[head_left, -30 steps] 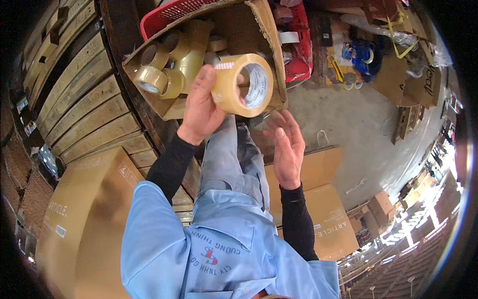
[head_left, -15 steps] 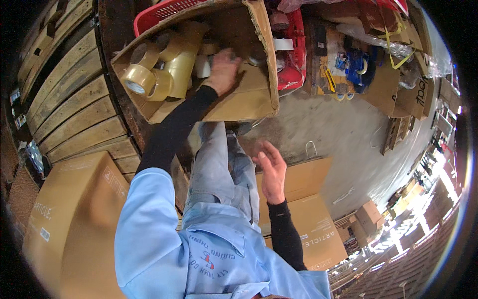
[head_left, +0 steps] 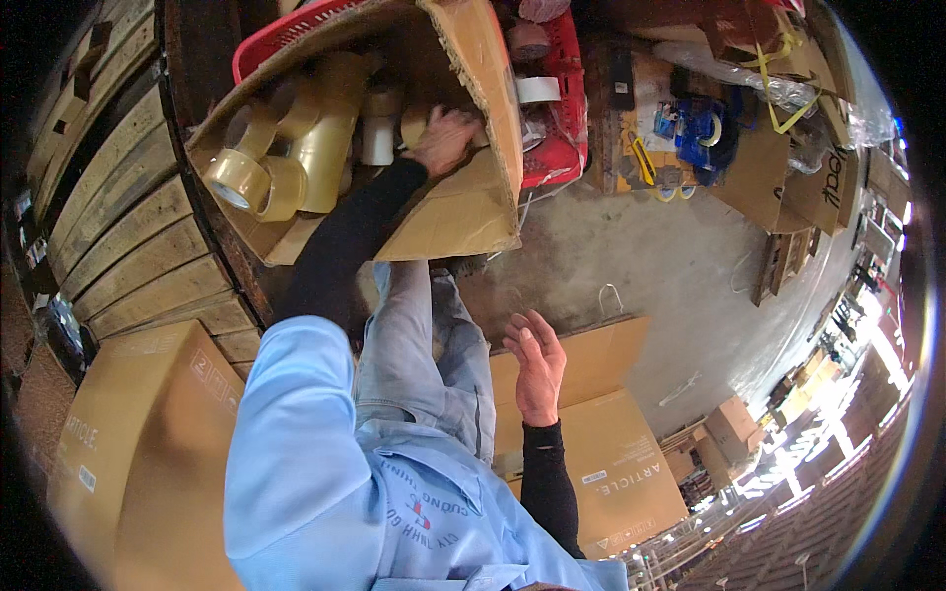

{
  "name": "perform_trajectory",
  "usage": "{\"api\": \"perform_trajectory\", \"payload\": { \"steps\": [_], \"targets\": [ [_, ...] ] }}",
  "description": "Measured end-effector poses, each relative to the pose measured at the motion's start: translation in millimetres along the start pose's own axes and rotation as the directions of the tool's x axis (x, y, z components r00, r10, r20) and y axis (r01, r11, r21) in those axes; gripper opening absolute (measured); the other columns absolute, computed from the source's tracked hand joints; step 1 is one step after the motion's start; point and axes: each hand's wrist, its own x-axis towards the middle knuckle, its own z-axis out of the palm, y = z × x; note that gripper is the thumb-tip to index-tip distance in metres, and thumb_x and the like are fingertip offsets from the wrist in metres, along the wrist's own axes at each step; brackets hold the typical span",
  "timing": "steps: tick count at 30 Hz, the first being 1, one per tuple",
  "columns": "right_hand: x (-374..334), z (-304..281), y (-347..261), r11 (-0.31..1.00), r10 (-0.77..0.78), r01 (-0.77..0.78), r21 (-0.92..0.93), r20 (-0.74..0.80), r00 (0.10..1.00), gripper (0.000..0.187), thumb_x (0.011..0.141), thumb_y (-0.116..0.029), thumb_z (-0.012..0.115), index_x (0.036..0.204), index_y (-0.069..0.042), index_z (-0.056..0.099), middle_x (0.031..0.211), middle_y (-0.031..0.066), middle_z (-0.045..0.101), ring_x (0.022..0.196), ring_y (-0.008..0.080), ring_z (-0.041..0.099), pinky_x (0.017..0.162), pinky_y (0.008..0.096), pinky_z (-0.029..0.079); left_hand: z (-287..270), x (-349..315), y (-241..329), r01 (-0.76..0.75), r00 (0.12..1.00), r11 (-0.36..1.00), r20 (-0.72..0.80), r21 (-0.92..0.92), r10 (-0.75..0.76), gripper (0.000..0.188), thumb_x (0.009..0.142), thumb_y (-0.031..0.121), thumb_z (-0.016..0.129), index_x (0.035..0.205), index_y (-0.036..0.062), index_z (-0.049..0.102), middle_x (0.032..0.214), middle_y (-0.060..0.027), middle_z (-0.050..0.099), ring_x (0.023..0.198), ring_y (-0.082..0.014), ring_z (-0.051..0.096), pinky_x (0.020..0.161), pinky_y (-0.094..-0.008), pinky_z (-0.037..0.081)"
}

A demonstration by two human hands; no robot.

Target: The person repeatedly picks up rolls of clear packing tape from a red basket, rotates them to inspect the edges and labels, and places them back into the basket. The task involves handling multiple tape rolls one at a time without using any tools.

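Observation:
My left hand (head_left: 443,143) reaches into an open cardboard box (head_left: 448,222), beside a roll of tape (head_left: 414,125) near its inner wall. Its fingers are blurred and partly turned away, so whether they grip anything is unclear. Several rolls of clear and yellowish tape lie in the left part of the box, among them a wide tape roll (head_left: 236,179) and a long yellowish roll (head_left: 325,148). A white roll (head_left: 378,138) stands close to my left wrist. My right hand (head_left: 538,369) hangs in the air in front of my body, fingers apart, holding nothing.
Red plastic baskets (head_left: 570,108) sit behind and right of the box, one with a white tape roll (head_left: 538,91). Farther right are a yellow cutter (head_left: 643,161) and a blue tape dispenser (head_left: 698,133). Wooden pallets (head_left: 128,197) and a large carton (head_left: 138,443) stand left; a flattened carton (head_left: 616,463) lies right.
My left hand has shifted toward the right inside the box, uncovering more of the white roll. The view has moved slightly; my right hand has dropped a little and stays open.

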Motion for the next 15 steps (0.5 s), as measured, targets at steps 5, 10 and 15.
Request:
{"api": "perform_trajectory", "payload": {
  "steps": [5,10,15],
  "targets": [
    [-2,8,-13,0.999,-0.041,0.041,-0.001,0.091,0.995,0.049,0.099,-0.013,0.062,0.14,0.009,0.047,0.13,0.0184,0.062,0.112,0.0249,0.064,0.095,0.035,0.053,-105,-71,49,0.471,0.717,0.463,0.02,-0.751,-0.697,0.043,0.103,0.025,0.057,0.126,-0.0108,0.056,0.118,-0.0195,0.067,0.112,-0.026,0.06,0.097,-0.0344,0.046],
    [-20,38,-46,0.992,-0.123,0.128,-0.012,0.207,0.971,0.054,0.101,-0.019,0.06,0.145,0.007,0.042,0.137,0.0181,0.057,0.119,0.0256,0.06,0.101,0.037,0.05,-212,-117,127,0.047,0.611,-0.306,0.269,-0.951,-0.744,0.027,0.105,0.024,0.056,0.119,0.001,0.056,0.101,-0.0089,0.068,0.087,-0.0152,0.065,0.078,-0.0338,0.055],
    [-53,74,-104,0.955,-0.292,0.221,0.2,0.487,0.823,0.056,0.104,-0.023,0.056,0.149,0.004,0.04,0.141,0.0153,0.055,0.123,0.022,0.057,0.106,0.0371,0.046,-316,-91,228,0.061,0.517,-0.606,0.544,-0.793,-0.661,0.04,0.108,0.046,0.041,0.101,0.0127,0.061,0.072,0.0003,0.054,0.055,-0.0094,0.048,0.052,-0.0256,0.044]
  ]
}}
